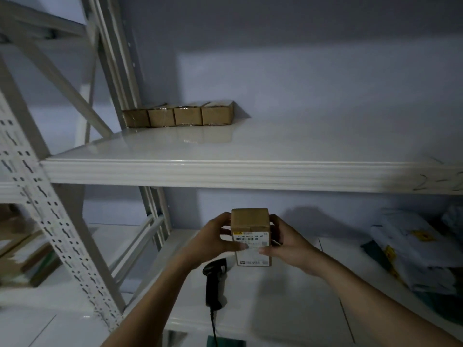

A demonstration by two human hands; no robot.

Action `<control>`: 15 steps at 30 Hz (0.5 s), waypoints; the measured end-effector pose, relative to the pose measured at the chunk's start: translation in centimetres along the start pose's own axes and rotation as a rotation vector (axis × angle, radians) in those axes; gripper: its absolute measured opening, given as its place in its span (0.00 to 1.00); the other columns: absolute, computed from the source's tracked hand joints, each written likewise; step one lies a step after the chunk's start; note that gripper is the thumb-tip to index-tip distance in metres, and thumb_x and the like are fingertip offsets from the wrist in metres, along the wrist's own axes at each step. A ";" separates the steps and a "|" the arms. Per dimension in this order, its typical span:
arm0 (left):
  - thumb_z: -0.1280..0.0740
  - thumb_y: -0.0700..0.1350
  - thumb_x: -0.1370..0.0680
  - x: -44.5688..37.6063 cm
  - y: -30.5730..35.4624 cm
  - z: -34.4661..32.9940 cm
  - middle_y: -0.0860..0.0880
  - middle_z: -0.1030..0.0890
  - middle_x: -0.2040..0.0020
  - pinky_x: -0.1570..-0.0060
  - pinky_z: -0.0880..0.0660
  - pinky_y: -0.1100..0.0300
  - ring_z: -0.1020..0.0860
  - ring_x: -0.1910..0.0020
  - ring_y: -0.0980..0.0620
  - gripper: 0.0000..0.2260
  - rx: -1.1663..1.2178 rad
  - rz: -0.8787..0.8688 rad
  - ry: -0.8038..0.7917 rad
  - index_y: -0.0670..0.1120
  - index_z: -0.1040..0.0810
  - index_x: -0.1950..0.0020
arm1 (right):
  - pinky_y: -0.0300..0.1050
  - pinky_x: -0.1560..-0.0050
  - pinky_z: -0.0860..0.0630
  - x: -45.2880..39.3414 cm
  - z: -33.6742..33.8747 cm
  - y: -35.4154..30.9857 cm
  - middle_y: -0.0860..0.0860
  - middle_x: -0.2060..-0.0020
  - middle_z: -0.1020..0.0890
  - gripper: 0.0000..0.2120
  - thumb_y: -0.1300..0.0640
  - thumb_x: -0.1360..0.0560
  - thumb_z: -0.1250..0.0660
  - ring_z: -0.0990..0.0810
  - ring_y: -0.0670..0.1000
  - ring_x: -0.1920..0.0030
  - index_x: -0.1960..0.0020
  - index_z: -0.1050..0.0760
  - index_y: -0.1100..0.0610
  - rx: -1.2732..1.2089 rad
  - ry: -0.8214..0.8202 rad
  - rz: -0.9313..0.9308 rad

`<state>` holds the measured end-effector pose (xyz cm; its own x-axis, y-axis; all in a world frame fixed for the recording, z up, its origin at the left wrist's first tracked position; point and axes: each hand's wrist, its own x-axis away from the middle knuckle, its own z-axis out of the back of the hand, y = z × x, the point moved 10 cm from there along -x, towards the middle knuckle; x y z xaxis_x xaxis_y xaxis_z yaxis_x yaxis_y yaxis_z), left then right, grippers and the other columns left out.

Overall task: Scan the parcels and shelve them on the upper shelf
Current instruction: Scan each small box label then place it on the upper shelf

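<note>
A small brown cardboard parcel (251, 225) with a white label on its near face is held in front of the lower shelf opening. My left hand (215, 236) grips its left side and my right hand (288, 242) grips its right side, thumbs on the label. A black barcode scanner (214, 284) lies on the lower shelf (275, 309) below my left wrist, its cable running toward me. On the upper shelf (225, 169), a row of several brown parcels (178, 115) stands at the back left.
White and green soft mail bags (411, 249) are piled on the lower shelf at the right. A perforated white upright (57, 221) and diagonal braces stand at the left. Flat cardboard and items (22, 259) lie on a neighbouring shelf far left.
</note>
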<state>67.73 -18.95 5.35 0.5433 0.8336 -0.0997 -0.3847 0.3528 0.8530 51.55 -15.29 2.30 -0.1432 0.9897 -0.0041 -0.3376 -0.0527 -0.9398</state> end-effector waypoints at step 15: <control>0.24 0.45 0.28 10.5 9.5 3.3 0.57 0.20 0.42 0.50 0.20 0.63 0.21 0.43 0.60 0.25 0.104 -0.242 0.042 0.54 0.27 0.33 | 0.51 0.37 0.20 11.5 -2.7 -11.1 0.46 0.41 0.17 0.29 0.66 0.26 0.25 0.19 0.44 0.39 0.32 0.30 0.47 0.011 0.183 0.077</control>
<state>72.25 -8.21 14.11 0.5778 0.7478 -0.3269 -0.1673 0.5005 0.8494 56.19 -2.94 11.71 0.0025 0.9903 -0.1386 -0.3421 -0.1294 -0.9307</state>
